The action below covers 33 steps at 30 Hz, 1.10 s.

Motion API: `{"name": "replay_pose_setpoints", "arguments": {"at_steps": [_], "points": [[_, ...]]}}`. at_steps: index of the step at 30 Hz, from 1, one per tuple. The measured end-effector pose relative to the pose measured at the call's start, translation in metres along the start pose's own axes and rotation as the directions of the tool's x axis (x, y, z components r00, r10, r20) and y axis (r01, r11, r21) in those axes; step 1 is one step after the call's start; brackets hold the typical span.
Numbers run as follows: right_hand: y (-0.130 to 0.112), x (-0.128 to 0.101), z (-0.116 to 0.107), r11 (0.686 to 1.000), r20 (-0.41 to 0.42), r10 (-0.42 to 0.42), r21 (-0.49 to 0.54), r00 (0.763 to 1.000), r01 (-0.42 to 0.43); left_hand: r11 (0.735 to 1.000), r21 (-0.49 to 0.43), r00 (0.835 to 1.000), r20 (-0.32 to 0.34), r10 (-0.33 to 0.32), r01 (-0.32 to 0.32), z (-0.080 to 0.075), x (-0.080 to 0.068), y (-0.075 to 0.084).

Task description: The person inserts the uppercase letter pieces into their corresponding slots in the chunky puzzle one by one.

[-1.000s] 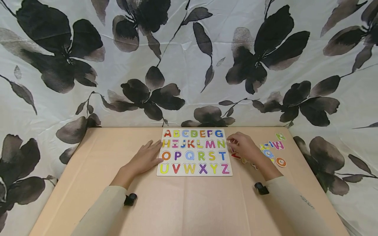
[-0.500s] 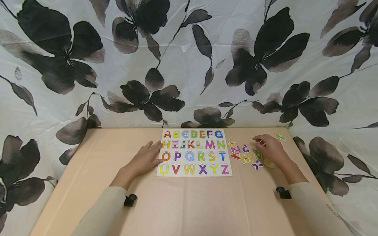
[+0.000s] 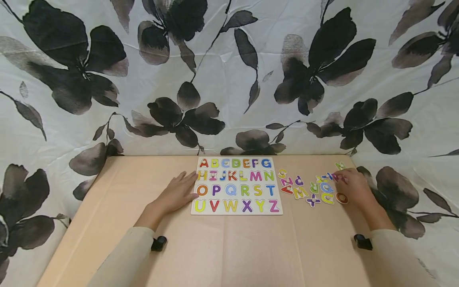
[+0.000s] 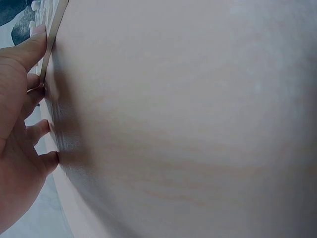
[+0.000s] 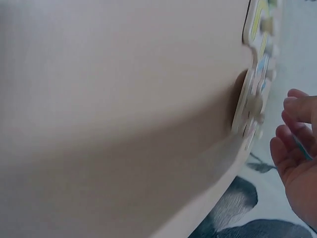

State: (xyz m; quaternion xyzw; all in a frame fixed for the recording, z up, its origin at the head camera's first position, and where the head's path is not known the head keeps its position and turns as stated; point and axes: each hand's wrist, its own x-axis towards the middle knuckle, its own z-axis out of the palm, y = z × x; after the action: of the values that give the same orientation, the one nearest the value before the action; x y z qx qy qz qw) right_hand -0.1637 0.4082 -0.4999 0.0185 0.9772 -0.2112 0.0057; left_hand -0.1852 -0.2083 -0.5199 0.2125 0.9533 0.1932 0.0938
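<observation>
An alphabet puzzle board is lying flat in the middle of a tan table, toward the far edge. Its rows are showing colored letters from A to Z. The left hand is resting flat on the table at the board's 9 o'clock side, fingers straight and spread, with the fingertips touching the board's left edge. In the left wrist view, the fingers are pressing against the thin edge of the board.

At the board's 3 o'clock side, a bunch of loose letter pieces is lying scattered on the table, just beside the board. The right hand is sitting at the far right of that bunch, fingers curled down over a pink piece. I cannot tell if it is gripping that piece or only touching it. An orange O piece is lying just beside the hand, at its 7 o'clock. A green piece is lying at the hand's 11 o'clock.

A white cloth with big black flowers is hanging behind the table, at 12 o'clock.
</observation>
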Motion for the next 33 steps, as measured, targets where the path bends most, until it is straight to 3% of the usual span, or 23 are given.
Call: {"name": "replay_pose_setpoints", "arguments": {"at_steps": [11,23,33], "points": [[0.018,0.011,0.005,0.999,0.049,0.036,-0.036,0.998,-0.034,1.0,0.004,1.0,-0.005,0.011,-0.01,0.002,0.0,-0.002],[0.022,0.014,0.007,0.995,-0.02,0.033,-0.091,0.999,-0.035,1.0,0.01,1.0,-0.005,0.012,-0.012,0.001,0.001,0.001],[-0.007,0.012,-0.003,0.998,-0.036,-0.009,-0.065,0.999,0.007,1.0,0.018,1.0,0.002,0.007,-0.007,0.001,0.0,0.0]]}}
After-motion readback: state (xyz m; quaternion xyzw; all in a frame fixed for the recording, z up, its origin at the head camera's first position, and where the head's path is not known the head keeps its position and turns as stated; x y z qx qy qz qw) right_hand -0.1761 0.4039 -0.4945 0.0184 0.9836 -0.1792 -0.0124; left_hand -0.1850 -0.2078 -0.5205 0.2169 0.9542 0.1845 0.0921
